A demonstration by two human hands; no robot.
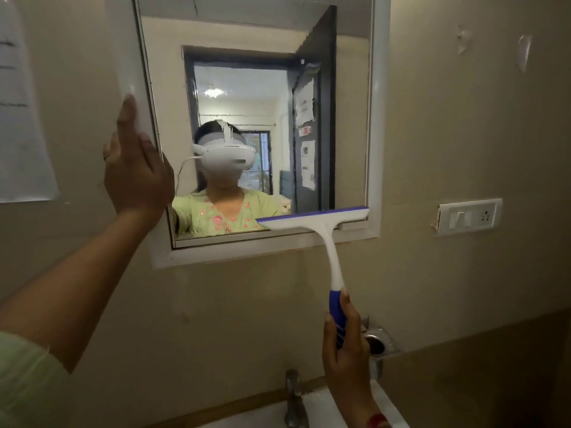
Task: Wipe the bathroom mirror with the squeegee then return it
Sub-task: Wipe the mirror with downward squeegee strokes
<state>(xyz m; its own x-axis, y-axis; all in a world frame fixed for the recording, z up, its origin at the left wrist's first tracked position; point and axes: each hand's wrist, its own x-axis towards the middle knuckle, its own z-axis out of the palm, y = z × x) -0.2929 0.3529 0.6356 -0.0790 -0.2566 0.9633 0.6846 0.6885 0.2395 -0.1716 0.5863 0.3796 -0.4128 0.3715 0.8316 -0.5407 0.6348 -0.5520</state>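
Right hand (345,347) grips the squeegee (328,248), blade at the bottom of the mirror (253,35); left hand (136,171), fingers straight, presses on its left frame.

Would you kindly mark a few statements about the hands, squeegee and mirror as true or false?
1. The right hand grips the squeegee by its blue handle. True.
2. The squeegee's blade lies along the top edge of the mirror. False: it lies at the bottom right of the glass.
3. The left hand touches the mirror's left frame with straight fingers. True.
4. The switch is on the wall left of the mirror. False: it is to the right of the mirror.
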